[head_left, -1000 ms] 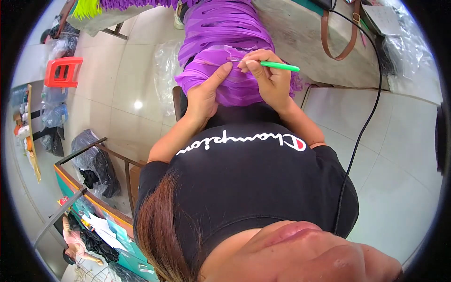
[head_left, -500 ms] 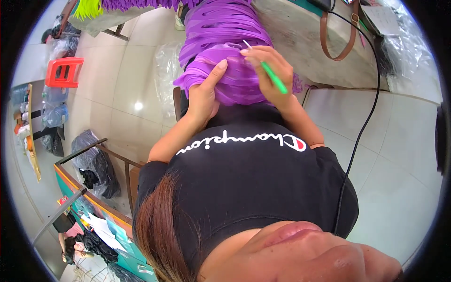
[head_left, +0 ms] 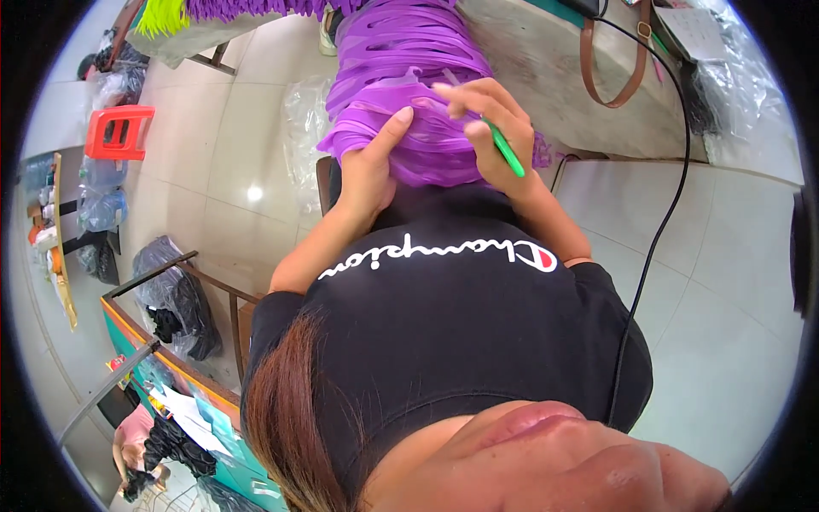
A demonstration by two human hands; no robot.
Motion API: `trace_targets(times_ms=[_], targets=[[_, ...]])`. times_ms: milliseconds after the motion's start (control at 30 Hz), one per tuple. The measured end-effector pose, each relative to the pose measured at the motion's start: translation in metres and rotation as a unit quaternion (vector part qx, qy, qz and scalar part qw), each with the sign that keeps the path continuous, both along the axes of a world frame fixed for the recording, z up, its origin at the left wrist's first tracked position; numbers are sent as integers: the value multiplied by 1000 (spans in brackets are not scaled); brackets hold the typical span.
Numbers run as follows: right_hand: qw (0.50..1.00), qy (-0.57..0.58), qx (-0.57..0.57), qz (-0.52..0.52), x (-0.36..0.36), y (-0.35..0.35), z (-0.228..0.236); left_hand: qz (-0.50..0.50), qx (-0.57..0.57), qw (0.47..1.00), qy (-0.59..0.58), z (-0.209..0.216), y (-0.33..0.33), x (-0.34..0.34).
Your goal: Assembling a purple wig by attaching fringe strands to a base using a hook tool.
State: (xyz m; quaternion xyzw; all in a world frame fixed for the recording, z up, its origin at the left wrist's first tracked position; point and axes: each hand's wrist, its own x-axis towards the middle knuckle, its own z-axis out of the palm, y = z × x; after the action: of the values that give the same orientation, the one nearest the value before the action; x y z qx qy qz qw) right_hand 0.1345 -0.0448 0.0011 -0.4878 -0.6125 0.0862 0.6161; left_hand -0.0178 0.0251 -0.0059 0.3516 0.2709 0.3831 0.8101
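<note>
Purple fabric (head_left: 409, 51) with many slits and strips lies in a long bunch over my lap, running away to the far side. My left hand (head_left: 373, 162) is closed on its near left edge, with the thumb on top and the other fingers hidden beneath. Over the right part of the bunch, my right hand (head_left: 505, 128) grips a slim green-handled tool (head_left: 507, 154). Its handle slants back toward my wrist; the working tip cannot be made out behind the fingers. The right index finger reaches out over the fabric, a little blurred.
Clear plastic sheeting (head_left: 304, 136) lies on the tiled floor at left. Beyond it stands a red stool (head_left: 120, 133). A grey work surface (head_left: 546, 77) is at the far right, with a brown strap (head_left: 616, 98) hanging over it. A black cable (head_left: 664, 222) runs down my right side.
My right hand has shifted slightly, its index finger stretching out more. The green handle sits a little lower, and its thin tip no longer shows. My left hand keeps its place on the fabric.
</note>
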Motion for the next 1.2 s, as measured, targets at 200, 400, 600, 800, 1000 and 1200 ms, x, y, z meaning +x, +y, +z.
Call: trace_targets(times_ms=[200,400,600,800,1000,1200], targets=[[998,6,-37,57,0,-1,-13,-19,-112,993,-9,0,4,-2],[997,20,-38,63,2,3,-19,-40,-113,993,-2,0,5,0],[997,17,-29,69,1,4,-21,-43,-109,993,-4,-2,6,-2],[997,9,-29,65,2,3,-21,-42,-97,994,3,-3,5,-1],[998,-50,15,24,-2,5,-22,-26,-84,996,2,-4,5,-1],[991,-93,-56,-78,-8,6,-20,-24,-60,998,16,-4,1,-1]])
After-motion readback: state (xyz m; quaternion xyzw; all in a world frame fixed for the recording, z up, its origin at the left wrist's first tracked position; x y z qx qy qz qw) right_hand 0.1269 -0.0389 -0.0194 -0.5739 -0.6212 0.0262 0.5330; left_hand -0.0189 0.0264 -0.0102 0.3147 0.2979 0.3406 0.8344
